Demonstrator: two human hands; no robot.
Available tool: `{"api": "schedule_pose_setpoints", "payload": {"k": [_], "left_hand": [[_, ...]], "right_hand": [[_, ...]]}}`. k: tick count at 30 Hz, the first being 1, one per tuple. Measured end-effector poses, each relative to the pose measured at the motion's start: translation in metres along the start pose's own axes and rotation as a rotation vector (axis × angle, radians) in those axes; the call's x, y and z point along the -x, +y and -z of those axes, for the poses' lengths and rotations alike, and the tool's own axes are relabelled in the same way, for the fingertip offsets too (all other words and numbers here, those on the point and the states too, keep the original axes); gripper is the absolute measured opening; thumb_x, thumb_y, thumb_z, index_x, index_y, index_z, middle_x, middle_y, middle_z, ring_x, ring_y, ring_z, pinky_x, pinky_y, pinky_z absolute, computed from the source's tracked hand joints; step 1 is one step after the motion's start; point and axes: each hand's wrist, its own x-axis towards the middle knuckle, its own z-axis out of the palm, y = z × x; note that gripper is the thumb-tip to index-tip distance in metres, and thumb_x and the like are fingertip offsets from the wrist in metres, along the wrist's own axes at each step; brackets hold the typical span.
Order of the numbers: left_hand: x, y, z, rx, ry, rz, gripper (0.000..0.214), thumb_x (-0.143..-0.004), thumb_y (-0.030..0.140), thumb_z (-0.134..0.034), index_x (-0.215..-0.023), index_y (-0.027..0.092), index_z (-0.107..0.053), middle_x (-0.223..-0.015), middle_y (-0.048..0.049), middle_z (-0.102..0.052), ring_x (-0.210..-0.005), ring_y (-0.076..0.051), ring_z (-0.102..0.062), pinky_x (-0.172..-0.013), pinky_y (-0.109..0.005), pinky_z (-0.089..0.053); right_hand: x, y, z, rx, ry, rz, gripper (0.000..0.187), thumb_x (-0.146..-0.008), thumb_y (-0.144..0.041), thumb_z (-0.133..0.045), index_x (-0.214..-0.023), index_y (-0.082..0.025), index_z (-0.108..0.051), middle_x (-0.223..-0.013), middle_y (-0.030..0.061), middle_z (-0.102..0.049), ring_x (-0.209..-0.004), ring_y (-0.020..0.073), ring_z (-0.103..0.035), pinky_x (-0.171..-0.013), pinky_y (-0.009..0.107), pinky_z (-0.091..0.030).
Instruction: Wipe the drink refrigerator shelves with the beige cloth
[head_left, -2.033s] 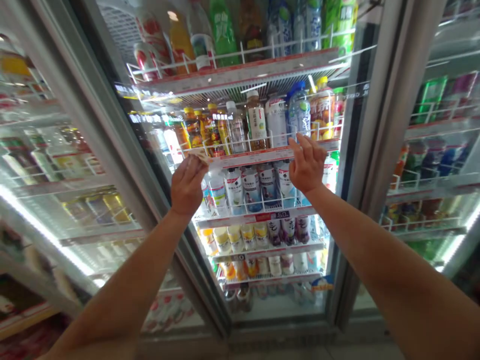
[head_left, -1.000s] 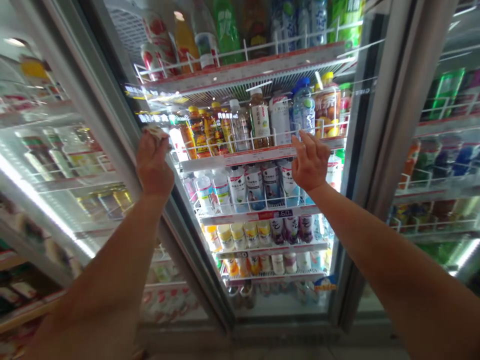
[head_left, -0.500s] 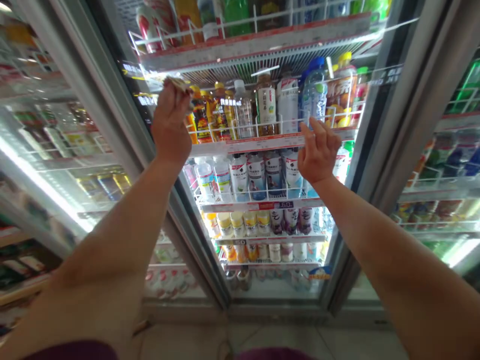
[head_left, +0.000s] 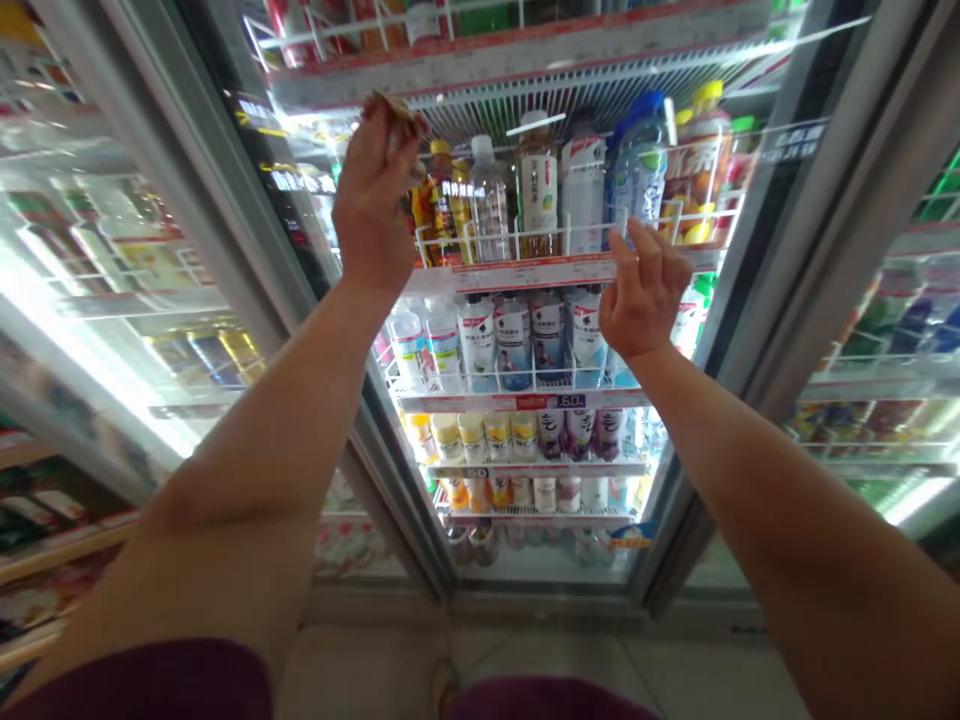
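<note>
My left hand (head_left: 375,215) is raised at the upper left of the glass door (head_left: 525,577) of a drinks fridge. Its fingers are closed on a crumpled, brownish cloth (head_left: 399,112), which pokes out past the fingertips. Lower and to the right, my right hand (head_left: 643,295) is at the glass, fingers apart and slightly bent, holding nothing. Behind the door stand a blue-capped bottle (head_left: 641,160), a bottle of brown tea (head_left: 538,190) and several other drinks on wire-fronted shelves.
Metal door frames (head_left: 390,480) border the glass. More bottles show behind the doors on both sides. At the lower left is a shelf (head_left: 67,548) with packaged goods. Pale floor tiles (head_left: 375,670) lie below.
My left hand has moved up and to the right with the cloth. The right hand has stayed at nearly the same spot. The view has shifted slightly.
</note>
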Motion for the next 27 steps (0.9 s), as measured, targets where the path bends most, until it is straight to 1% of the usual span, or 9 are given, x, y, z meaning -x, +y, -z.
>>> {"api": "schedule_pose_setpoints", "payload": {"k": [3, 5, 7, 9, 13, 15, 21, 24, 27], "left_hand": [[0.017, 0.021, -0.010, -0.007, -0.005, 0.008, 0.043, -0.113, 0.040, -0.029, -0.144, 0.024, -0.054, -0.163, 0.0064, -0.036, -0.155, -0.009, -0.021, -0.131, -0.042, -0.021], [0.040, 0.046, -0.017, 0.036, -0.134, -0.048, 0.041, -0.112, 0.038, -0.029, -0.138, 0.027, -0.060, -0.158, 0.0044, -0.045, -0.154, -0.014, -0.026, -0.130, -0.046, -0.025], [0.052, 0.064, -0.020, 0.112, -0.286, -0.199, 0.041, -0.112, 0.036, -0.029, -0.133, 0.030, -0.064, -0.152, 0.0029, -0.053, -0.152, -0.017, -0.034, -0.127, -0.048, -0.031], [0.046, 0.066, -0.018, 0.145, -0.314, -0.246, 0.041, -0.112, 0.038, -0.029, -0.133, 0.031, -0.064, -0.151, 0.0030, -0.054, -0.150, -0.019, -0.037, -0.127, -0.047, -0.032], [0.008, 0.049, -0.014, 0.058, -0.057, 0.016, 0.043, -0.113, 0.038, -0.027, -0.146, 0.029, -0.054, -0.161, 0.0042, -0.040, -0.154, -0.017, -0.026, -0.131, -0.046, -0.021], [0.005, 0.051, -0.018, 0.013, -0.028, 0.075, 0.043, -0.112, 0.034, -0.027, -0.147, 0.030, -0.052, -0.162, 0.0047, -0.038, -0.155, -0.016, -0.024, -0.131, -0.048, -0.020], [0.040, 0.098, -0.034, 0.109, -0.298, -0.210, 0.049, -0.107, 0.017, -0.032, -0.153, 0.026, -0.046, -0.156, -0.0021, -0.048, -0.153, -0.024, -0.030, -0.126, -0.056, -0.028], [0.041, 0.109, -0.030, 0.145, -0.343, -0.261, 0.064, -0.101, 0.006, -0.030, -0.161, 0.026, -0.029, -0.159, -0.0023, -0.043, -0.153, -0.023, -0.031, -0.125, -0.051, -0.034], [0.033, 0.109, -0.022, 0.200, -0.355, -0.245, 0.075, -0.094, 0.000, -0.024, -0.164, 0.027, -0.019, -0.168, -0.0010, -0.025, -0.154, -0.024, -0.027, -0.113, -0.047, -0.048]], "right_hand": [[0.001, 0.002, -0.002, 0.001, 0.006, 0.005, 0.059, -0.090, -0.020, -0.039, -0.148, -0.022, -0.050, -0.153, 0.0106, -0.049, -0.145, 0.0321, -0.043, -0.112, 0.052, -0.034], [0.001, 0.004, -0.004, 0.013, 0.011, 0.015, 0.060, -0.089, -0.021, -0.040, -0.148, -0.022, -0.050, -0.154, 0.0095, -0.049, -0.145, 0.0313, -0.042, -0.112, 0.052, -0.035], [0.001, 0.004, -0.004, 0.027, 0.020, 0.028, 0.059, -0.089, -0.021, -0.040, -0.147, -0.022, -0.051, -0.153, 0.0088, -0.050, -0.144, 0.0306, -0.043, -0.112, 0.051, -0.035], [0.001, 0.004, -0.004, 0.033, 0.021, 0.025, 0.058, -0.090, -0.022, -0.039, -0.147, -0.022, -0.051, -0.153, 0.0091, -0.051, -0.144, 0.0307, -0.043, -0.111, 0.051, -0.036], [0.000, 0.001, -0.001, 0.015, 0.021, 0.008, 0.057, -0.092, -0.021, -0.038, -0.147, -0.022, -0.051, -0.151, 0.0105, -0.051, -0.144, 0.0319, -0.044, -0.111, 0.052, -0.036], [0.000, 0.001, 0.000, 0.001, 0.025, 0.011, 0.057, -0.091, -0.021, -0.038, -0.147, -0.022, -0.051, -0.152, 0.0113, -0.050, -0.144, 0.0322, -0.044, -0.111, 0.052, -0.035], [0.002, 0.004, -0.003, -0.008, 0.035, 0.029, 0.058, -0.090, -0.021, -0.040, -0.147, -0.021, -0.052, -0.153, 0.0106, -0.050, -0.144, 0.0305, -0.044, -0.114, 0.052, -0.034], [0.001, 0.010, -0.004, -0.036, 0.043, 0.045, 0.057, -0.090, -0.020, -0.041, -0.145, -0.019, -0.054, -0.150, 0.0106, -0.054, -0.143, 0.0296, -0.045, -0.115, 0.051, -0.035], [-0.006, 0.013, 0.002, -0.071, 0.046, 0.028, 0.050, -0.091, -0.020, -0.041, -0.137, -0.018, -0.061, -0.143, 0.0113, -0.059, -0.135, 0.0289, -0.052, -0.114, 0.050, -0.039]]}}
